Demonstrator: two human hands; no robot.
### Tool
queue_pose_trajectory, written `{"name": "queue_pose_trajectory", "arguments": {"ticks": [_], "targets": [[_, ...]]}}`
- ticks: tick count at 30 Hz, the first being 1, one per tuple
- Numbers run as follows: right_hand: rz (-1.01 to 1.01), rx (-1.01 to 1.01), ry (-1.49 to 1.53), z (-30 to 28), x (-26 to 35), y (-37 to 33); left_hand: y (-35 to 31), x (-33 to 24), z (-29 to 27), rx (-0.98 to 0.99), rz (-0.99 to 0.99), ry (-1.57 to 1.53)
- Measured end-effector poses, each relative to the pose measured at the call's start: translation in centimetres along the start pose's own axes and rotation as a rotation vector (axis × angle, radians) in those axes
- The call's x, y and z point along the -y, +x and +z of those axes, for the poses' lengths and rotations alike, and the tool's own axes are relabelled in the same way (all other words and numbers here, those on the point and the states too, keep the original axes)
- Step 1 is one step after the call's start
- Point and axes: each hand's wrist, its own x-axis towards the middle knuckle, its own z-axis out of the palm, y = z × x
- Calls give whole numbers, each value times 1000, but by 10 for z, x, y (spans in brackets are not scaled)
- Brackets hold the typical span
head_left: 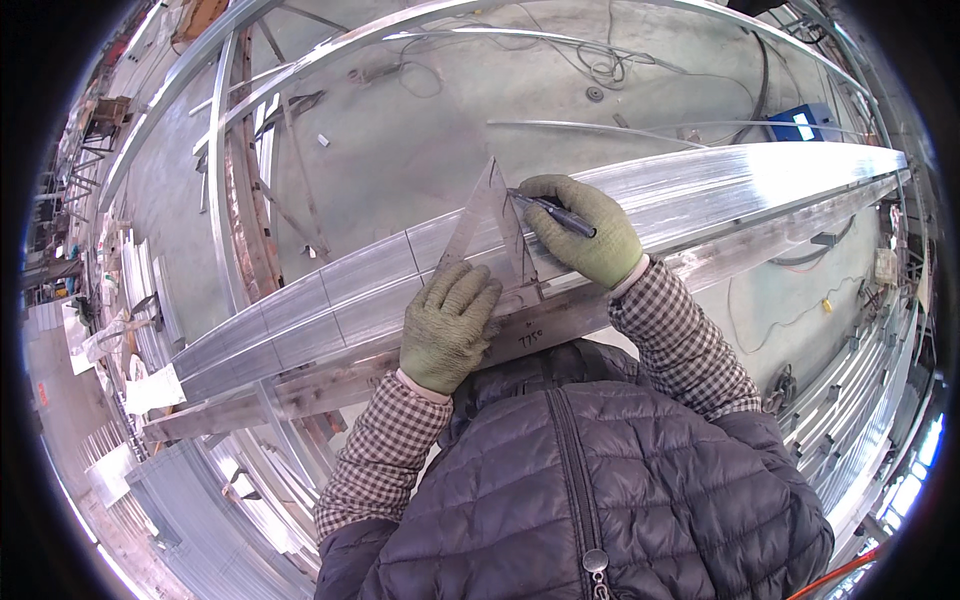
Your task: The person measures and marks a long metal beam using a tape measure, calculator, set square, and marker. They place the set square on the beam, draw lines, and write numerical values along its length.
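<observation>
A row of long silver metal profiles [375, 265] lies side by side in front of me, with dark lines drawn across several of them. On top of them rests a triangular set square [466, 228], its tip pointing away from me. My left hand [449, 325], in a green glove, is closed on its lower left corner and presses it against the profiles. A dark marker pen [572, 221] is gripped in my gloved right hand [590, 232]. Its tip is at the square's right edge, near the top; whether it touches the metal cannot be made out.
A support beam [700, 264] with dark handwriting runs along the near side of the profiles. Steel framing [218, 165] stands at left. Cables [605, 68] and a blue box [798, 124] are on the floor beyond. More metal profiles [860, 410] lie at the lower right.
</observation>
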Motion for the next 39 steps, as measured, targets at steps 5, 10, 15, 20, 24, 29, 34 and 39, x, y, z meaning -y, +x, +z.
{"name": "queue_pose_trajectory", "arguments": {"ticks": [5,10,15,20,24,29,34,39], "targets": [[-29,36,-32,-7,5,-10,0,0,0,7,-4,-7],[20,105,-78,-19,16,-38,1,2,1,-27,19,6],[48,175,-102,-28,27,-71,2,4,3,-36,39,17],[21,157,-167,-40,28,-96,4,3,5,-84,42,-6],[71,12,-41,-61,11,-99,5,2,1,-61,47,21],[70,-153,147,-86,-23,-93,24,-13,11,-47,81,42],[128,-160,243,-115,-46,-87,69,-47,46,0,95,11],[108,-96,275,-140,-60,-74,89,-68,57,-2,28,-4]]}}
